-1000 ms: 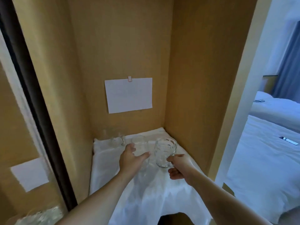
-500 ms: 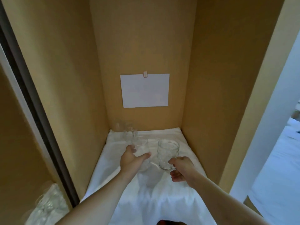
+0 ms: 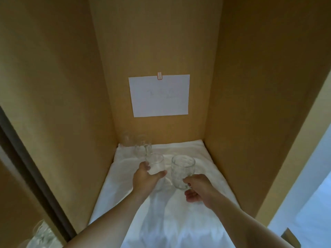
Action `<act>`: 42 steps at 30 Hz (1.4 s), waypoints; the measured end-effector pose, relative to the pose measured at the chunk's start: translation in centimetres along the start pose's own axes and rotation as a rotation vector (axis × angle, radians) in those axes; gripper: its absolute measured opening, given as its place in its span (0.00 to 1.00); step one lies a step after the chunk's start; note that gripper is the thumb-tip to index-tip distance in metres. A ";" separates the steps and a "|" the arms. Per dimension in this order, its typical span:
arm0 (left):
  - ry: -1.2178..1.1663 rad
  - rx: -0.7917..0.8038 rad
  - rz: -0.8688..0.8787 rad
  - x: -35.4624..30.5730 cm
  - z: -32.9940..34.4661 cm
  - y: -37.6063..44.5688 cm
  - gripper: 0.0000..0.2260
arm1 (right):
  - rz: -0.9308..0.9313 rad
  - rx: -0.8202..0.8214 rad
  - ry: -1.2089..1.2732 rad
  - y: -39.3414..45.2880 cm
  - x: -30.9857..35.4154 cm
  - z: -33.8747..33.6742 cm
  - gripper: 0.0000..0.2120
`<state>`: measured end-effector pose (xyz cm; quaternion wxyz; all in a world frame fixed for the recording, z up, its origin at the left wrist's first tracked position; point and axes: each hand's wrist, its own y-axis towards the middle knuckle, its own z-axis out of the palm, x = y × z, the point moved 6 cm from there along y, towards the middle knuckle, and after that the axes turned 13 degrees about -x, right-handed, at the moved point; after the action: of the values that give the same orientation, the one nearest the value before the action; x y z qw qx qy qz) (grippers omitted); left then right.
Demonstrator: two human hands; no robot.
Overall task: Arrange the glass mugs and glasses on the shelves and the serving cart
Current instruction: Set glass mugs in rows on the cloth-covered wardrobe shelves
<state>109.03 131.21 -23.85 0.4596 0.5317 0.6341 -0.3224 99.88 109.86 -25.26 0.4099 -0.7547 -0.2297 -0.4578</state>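
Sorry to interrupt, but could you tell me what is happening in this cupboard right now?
A person is putting glassware into a wooden shelf compartment lined with a white cloth. The left hand grips a plain glass, and the right hand holds a dimpled glass mug by its side. Two more glasses already stand in the back left corner, below a sheet of paper taped to the back wall.

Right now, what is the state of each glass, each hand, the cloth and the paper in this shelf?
Left hand: grips the plain glass.
Plain glass: upright, empty, held.
Right hand: holds the dimpled glass mug low on its near side.
Dimpled glass mug: upright, empty, held.
Two glasses at back left: standing on the cloth, untouched.
White cloth: spread over the shelf, wrinkled.
Paper sheet: taped to the back wall.
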 end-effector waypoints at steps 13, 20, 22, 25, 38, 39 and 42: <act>-0.030 0.084 -0.007 3.0 3.0 6.5 0.33 | 0.091 -0.081 0.067 5.7 0.1 5.3 0.05; -0.103 0.114 0.018 3.9 4.9 8.9 0.32 | 0.058 -0.077 0.089 8.0 0.6 6.8 0.12; -0.110 0.133 0.024 4.1 5.5 9.0 0.32 | 0.050 0.018 -0.006 8.6 0.7 6.8 0.25; -0.117 0.160 0.051 4.0 5.9 9.3 0.31 | 0.090 0.255 -0.034 9.9 0.8 6.2 0.37; 0.000 0.219 0.029 7.1 6.2 8.6 0.48 | -0.053 0.203 0.072 15.1 1.3 3.1 0.18; 0.025 0.212 0.022 7.1 6.1 8.6 0.47 | -0.099 0.203 0.045 15.0 1.8 3.7 0.23; 0.072 0.157 0.014 6.7 5.6 8.9 0.44 | -0.267 0.290 -0.075 14.3 3.6 6.3 0.31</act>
<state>118.97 130.72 -31.39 0.3957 0.5817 0.6193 -0.3486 115.11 106.92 -29.46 0.4411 -0.6673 -0.4063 -0.4417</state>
